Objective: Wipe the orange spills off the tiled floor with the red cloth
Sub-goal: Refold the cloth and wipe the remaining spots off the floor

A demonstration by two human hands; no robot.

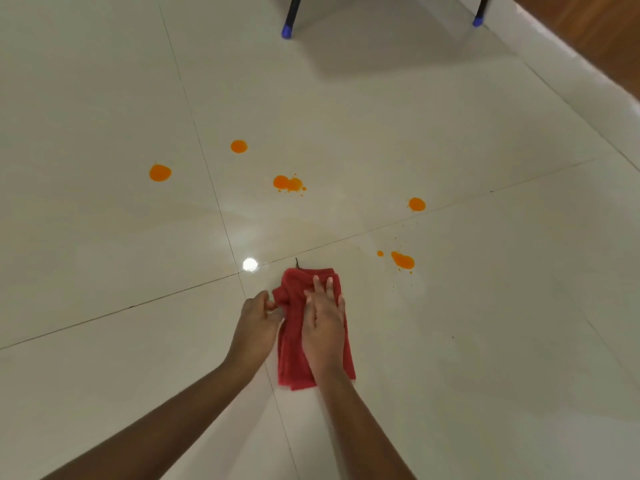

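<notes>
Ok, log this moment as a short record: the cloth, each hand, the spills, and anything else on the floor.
cloth: red cloth, folded, lying on the tiled floor
right hand: right hand rests flat on the cloth, fingers straight
left hand: left hand pinches the cloth's left edge
spills: orange spills, five larger spots plus small splashes, unwiped, all beyond the cloth; the closest lies ahead to its right
other: dark legs with blue tips at the far edge

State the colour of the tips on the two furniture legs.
Blue leg tips, clearest in the head view, at the top edge.
</notes>
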